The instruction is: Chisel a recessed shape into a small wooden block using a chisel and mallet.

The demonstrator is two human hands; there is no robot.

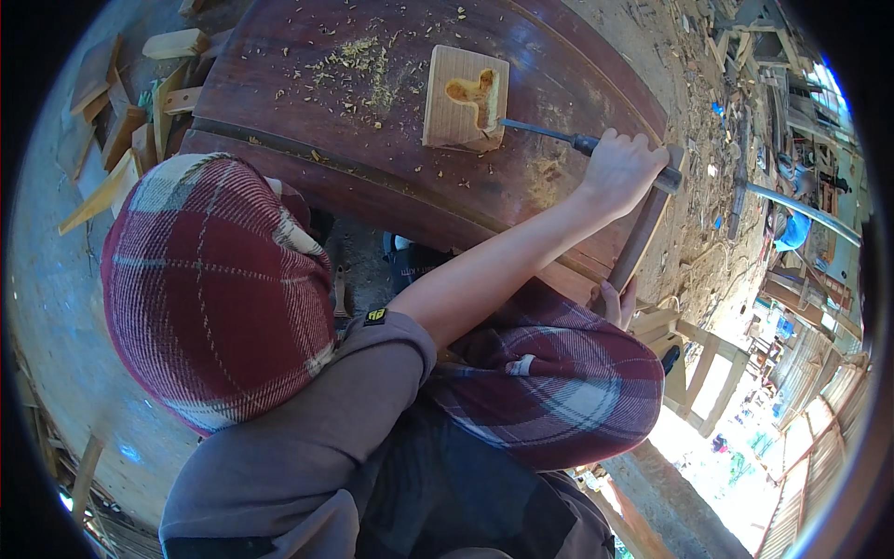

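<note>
A pale wooden block (449, 112) with a gouged hollow (475, 91) lies on a dark red-brown wooden slab (279, 102). A chisel (545, 133) with a dark handle has its tip at the block's lower right edge. My left hand (622, 170) is shut around the chisel's handle, the bare forearm reaching out between my two knees in plaid trousers. My right hand (616, 303) shows only partly behind the right knee and grips a wooden mallet stick (643, 233), whose upper end sits at the chisel's butt.
Wood chips (358, 61) are scattered over the slab by the block. Wooden offcuts (126, 130) are piled on the ground at the upper left. A pale wooden frame (703, 359) and a grey metal pipe (805, 212) stand on the sawdust-covered ground at the right.
</note>
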